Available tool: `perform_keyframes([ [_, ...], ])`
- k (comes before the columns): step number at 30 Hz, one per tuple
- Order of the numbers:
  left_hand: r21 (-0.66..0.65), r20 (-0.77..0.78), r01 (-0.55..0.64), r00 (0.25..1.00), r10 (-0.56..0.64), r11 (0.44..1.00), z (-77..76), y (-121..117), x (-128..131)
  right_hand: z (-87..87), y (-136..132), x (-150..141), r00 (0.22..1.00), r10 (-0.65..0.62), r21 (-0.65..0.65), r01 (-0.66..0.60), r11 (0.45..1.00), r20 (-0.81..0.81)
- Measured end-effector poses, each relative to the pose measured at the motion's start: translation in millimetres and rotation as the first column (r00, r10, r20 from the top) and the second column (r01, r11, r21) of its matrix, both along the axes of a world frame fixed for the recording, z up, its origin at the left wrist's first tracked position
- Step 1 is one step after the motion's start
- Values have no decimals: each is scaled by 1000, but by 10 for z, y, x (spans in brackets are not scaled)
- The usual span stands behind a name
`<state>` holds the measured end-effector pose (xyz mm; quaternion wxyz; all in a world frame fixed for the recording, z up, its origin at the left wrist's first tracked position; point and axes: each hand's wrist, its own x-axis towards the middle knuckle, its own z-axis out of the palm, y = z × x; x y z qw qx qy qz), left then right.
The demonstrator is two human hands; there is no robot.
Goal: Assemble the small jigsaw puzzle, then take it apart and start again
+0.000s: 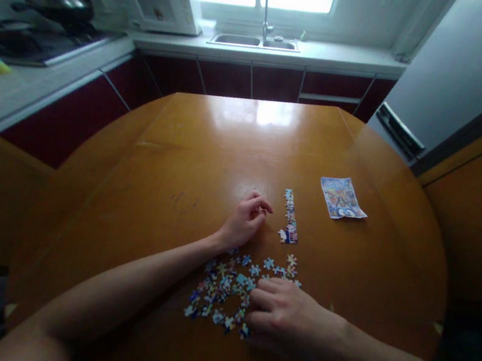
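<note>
Loose jigsaw puzzle pieces [223, 288] lie in a scattered pile on the wooden table near me. Over the right side of that pile is my right hand [277, 310], its fingers bent inward and touching or nearly touching the pieces. Whatever its fingertips pinch is hidden. My left hand [247, 221] rests on the table beyond the pile, loosely curled, with a gap between thumb and forefinger and nothing visible in it. Just right of it lies a joined strip of puzzle pieces [290, 216], running away from me.
A creased picture sheet [343, 198] lies on the right of the rounded table [229, 141]. Behind the table are a counter with a sink [237, 39], a white microwave [163, 7] and a stove with a pan [60, 2]. A fridge [462, 76] stands at right.
</note>
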<state>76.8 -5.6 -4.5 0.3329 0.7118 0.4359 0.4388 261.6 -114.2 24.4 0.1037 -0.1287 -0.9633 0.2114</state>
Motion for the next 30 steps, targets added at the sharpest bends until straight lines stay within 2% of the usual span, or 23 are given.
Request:
perform_keyframes([
  [8, -13, 17, 10, 1000, -10, 1000, 11, -1, 2, -73, -46, -43, 998, 10, 1, -10, 1000, 66],
  [15, -15, 31, 11, 999, -10, 1000, 9, -6, 15, -92, -107, -73, 997, -67, -17, 68, 998, 42],
  [22, -12, 19, 5, 1000, -5, 1000, -1, -3, 12, -91, -66, -54, 997, -78, -75, 76, 994, -27],
  [24, -8, 6, 1, 1000, -1, 1000, -5, -3, 9, -67, -12, -30, 988, -137, -117, 128, 985, -75],
  [26, -5, -2, 1, 1000, -1, 1000, -7, -3, 7, -35, 61, 10, 958, -252, -165, 228, 959, -138],
  [30, 2, 0, 7, 1000, -7, 1000, -9, -3, 3, -1, 201, 106, 816, -521, -240, 470, 850, -248],
])
